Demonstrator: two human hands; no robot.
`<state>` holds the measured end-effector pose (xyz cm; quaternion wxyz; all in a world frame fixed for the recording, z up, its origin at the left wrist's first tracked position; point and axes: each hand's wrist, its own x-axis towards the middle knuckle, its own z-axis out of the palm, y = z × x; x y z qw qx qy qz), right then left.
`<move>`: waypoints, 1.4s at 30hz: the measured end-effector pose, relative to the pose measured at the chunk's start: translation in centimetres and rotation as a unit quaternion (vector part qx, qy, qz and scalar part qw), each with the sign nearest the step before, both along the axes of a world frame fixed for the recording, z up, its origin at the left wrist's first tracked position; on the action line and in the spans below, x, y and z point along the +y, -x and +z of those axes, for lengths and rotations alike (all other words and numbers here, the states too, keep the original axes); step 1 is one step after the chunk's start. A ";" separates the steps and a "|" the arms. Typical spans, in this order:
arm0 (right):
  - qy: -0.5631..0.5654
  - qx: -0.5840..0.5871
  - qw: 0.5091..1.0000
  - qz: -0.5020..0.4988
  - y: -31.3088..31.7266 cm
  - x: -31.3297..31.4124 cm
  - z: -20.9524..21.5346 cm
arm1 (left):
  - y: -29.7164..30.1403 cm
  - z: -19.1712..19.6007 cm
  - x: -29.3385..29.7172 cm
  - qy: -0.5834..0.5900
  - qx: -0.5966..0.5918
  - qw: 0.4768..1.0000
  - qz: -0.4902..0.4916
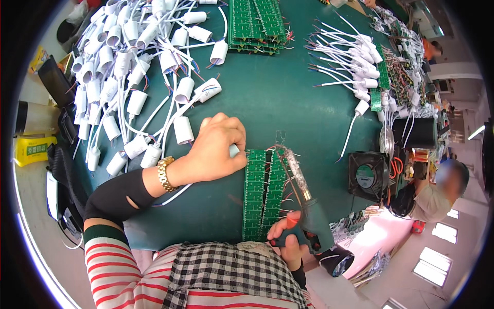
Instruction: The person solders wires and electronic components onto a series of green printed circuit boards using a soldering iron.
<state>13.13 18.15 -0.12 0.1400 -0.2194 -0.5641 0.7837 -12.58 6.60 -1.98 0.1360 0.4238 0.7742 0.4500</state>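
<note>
My left hand (213,149), a gold watch at its wrist, is closed around a white lamp socket (234,150). Only a small part of it shows between the fingers, and a white cable (177,194) comes out below the wrist. My right hand (288,239) grips a dark soldering gun (315,221) by its handle, a finger near the red trigger. The gun's long tip points up and away over two strips of green circuit boards (253,193), which lie side by side in front of me. Thin wires stick out along the strips' right edge. The left hand is at their upper left corner.
A large heap of white lamp sockets with cables (136,103) covers the left. Stacked green boards (257,26) lie at the far middle. More sockets (363,62) line up at the right, beside a black fan (368,176). Another person (437,198) sits beyond it.
</note>
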 end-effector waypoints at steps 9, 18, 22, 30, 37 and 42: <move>0.014 -0.042 0.994 0.102 -0.1 0.7 0.0 | 0.0 -0.1 0.1 0.008 -0.008 1.000 0.014; 0.005 -0.101 0.989 0.107 0.3 0.5 1.0 | 0.0 -0.2 0.0 0.000 -0.008 1.000 0.013; -0.010 -0.115 0.987 0.109 0.6 0.6 1.2 | 0.0 -0.1 0.0 0.000 -0.003 1.000 0.014; -0.035 -0.122 0.987 0.099 0.6 0.5 1.2 | -0.1 -0.3 0.1 -0.009 0.007 1.000 0.029; -0.011 -0.081 0.994 0.076 0.2 0.1 0.6 | -0.1 -0.3 0.1 -0.011 0.013 0.999 0.030; -0.006 -0.023 0.999 0.040 -0.5 0.0 0.5 | -0.1 -0.3 0.1 -0.013 0.009 0.999 0.029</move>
